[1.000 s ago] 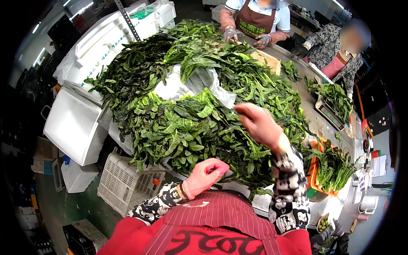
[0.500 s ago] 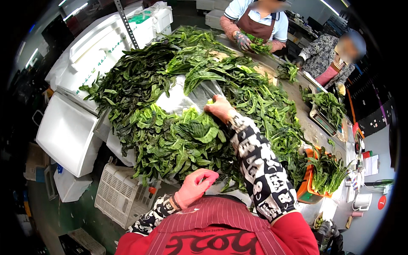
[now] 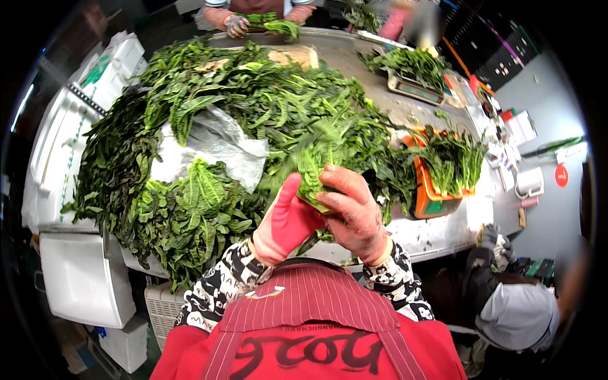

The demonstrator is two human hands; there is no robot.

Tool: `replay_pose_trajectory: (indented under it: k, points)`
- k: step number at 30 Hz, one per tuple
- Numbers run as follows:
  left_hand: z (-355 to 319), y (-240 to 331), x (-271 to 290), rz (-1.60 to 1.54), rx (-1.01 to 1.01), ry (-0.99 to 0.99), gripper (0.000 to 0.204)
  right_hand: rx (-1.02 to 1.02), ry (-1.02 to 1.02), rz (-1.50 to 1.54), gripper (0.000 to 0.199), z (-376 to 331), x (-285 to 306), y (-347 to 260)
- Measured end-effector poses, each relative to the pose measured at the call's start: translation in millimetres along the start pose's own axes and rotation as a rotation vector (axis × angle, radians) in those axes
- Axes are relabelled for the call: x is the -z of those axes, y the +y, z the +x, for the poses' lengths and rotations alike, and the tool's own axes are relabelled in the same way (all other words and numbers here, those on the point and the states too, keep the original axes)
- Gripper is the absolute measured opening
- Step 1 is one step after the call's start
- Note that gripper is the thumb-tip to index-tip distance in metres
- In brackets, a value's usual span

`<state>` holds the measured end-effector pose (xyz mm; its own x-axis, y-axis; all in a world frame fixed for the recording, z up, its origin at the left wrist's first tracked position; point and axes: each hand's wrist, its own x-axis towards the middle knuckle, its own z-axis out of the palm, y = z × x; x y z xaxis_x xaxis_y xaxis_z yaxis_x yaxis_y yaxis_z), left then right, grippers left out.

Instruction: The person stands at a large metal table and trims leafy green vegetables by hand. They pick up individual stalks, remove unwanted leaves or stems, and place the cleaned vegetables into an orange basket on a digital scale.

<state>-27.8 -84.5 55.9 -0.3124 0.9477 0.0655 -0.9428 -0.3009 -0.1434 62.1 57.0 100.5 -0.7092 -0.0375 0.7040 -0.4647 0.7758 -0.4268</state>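
In front of my chest, a bunch of light-green leafy greens (image 3: 310, 166) stands between my two hands, its leaf tips blurred. My right hand (image 3: 353, 212), in a pinkish glove, grips its lower end with curled fingers. My left hand (image 3: 282, 225), in a pink glove, cups the base from the left, thumb up beside the leaves; some of its fingers are hidden behind the right hand. Just beyond lies a big heap of loose leafy greens (image 3: 266, 95), with a crumpled clear plastic bag (image 3: 221, 142) on it.
To the right stands an orange basket (image 3: 434, 201) of upright greens. Beyond it, greens lie on a scale (image 3: 415, 88). White foam boxes (image 3: 85, 278) line the left side. A co-worker's gloved hand (image 3: 237, 25) holds greens across the table; another person in a grey cap (image 3: 516, 316) is low at right.
My right hand has come back from the heap with a bunch of greens. My left hand has risen to meet it. The whole view has turned toward the right.
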Motion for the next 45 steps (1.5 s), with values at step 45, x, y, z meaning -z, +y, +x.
replay_pose_trajectory:
  k: [45]
  points:
    - [43,-47,-6,1.053,-0.352,0.442,0.022,-0.617,0.187,-0.009,0.059,-45,20,-9]
